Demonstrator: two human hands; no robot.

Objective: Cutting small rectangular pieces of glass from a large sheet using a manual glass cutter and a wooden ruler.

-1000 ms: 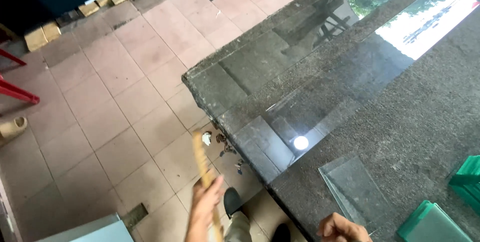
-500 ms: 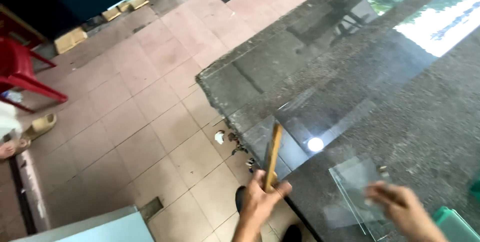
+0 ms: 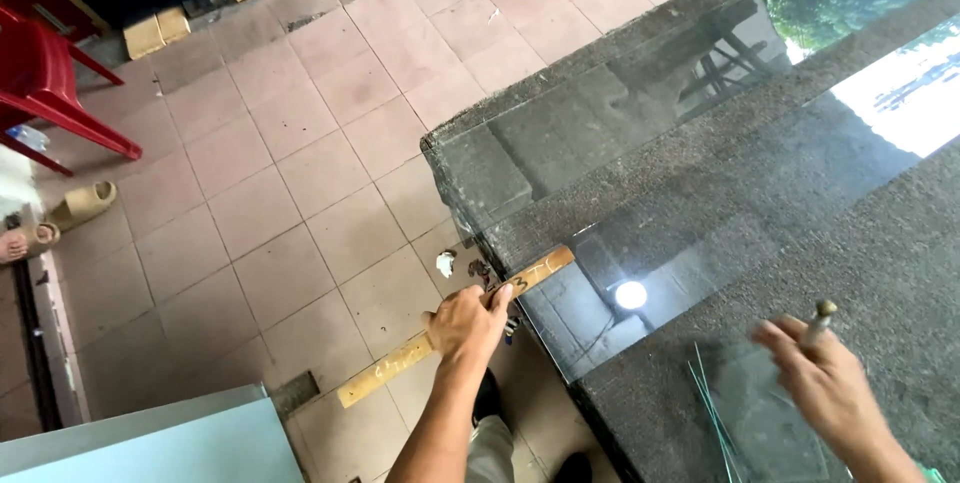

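Note:
My left hand [image 3: 468, 323] grips a long wooden ruler [image 3: 392, 368] near its middle. The ruler lies almost level, and its far end reaches the near corner of a large glass sheet [image 3: 640, 143] on a dark stone-topped table [image 3: 880, 243]. My right hand [image 3: 825, 378], blurred, holds a small brass-headed glass cutter [image 3: 821, 316] upright above a small glass pane [image 3: 760, 423] lying on the table near its front edge.
The tiled floor [image 3: 270, 203] spreads to the left, with glass shards [image 3: 445, 263] below the table corner. A red plastic chair [image 3: 50, 73], sandals [image 3: 85, 205], and wooden blocks [image 3: 160, 28] sit further left. A pale panel [image 3: 140, 438] lies at bottom left.
My left hand has swung the ruler from nearly upright down to almost level, its tip now at the glass corner. My right hand has lifted off the small pane, cutter now showing.

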